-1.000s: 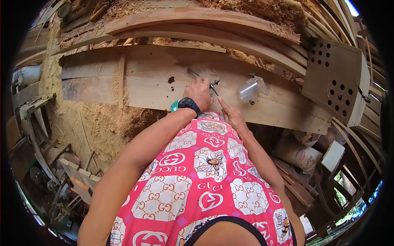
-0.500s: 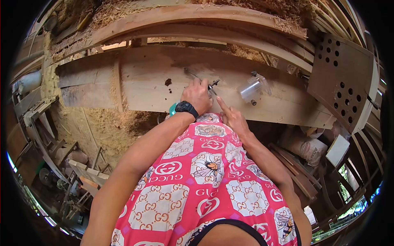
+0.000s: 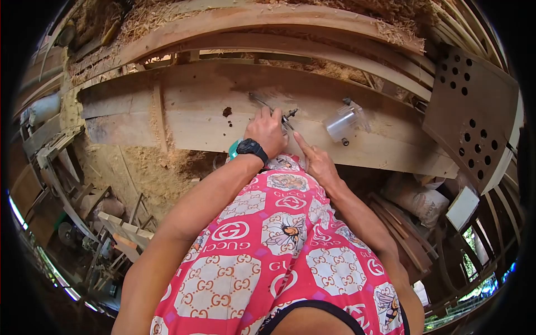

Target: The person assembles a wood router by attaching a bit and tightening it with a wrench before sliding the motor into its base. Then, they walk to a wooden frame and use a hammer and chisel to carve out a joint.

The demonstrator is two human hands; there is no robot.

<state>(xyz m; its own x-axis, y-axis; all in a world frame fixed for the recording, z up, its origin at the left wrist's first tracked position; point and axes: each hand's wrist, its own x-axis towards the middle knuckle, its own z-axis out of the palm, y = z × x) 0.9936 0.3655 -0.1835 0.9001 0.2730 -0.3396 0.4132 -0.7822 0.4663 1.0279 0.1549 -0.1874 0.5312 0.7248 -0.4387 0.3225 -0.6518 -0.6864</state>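
Note:
On the near part of the wooden bench (image 3: 201, 125), my left hand (image 3: 267, 133), with a black watch (image 3: 251, 148) on its wrist, is closed round a small metal part (image 3: 288, 115) with a dark threaded end. My right hand (image 3: 320, 163) is beside it, its index finger stretched out and touching or almost touching the part; its other fingers are curled. A thin metal tool (image 3: 260, 100) lies just beyond my left hand. To the right, a clear plastic cylinder (image 3: 341, 124) lies on its side.
A turquoise object (image 3: 235, 148) sits beside the watch. Dark crumbs (image 3: 227, 111) lie on the bench. Long curved boards (image 3: 268, 18) and wood shavings are beyond it. At the right stands a brown panel with holes (image 3: 466, 128); sacks (image 3: 416, 196) and planks lie below.
The view has shifted slightly, with the panel appearing a little farther right. Both hands keep nearly the same pose around the metal part.

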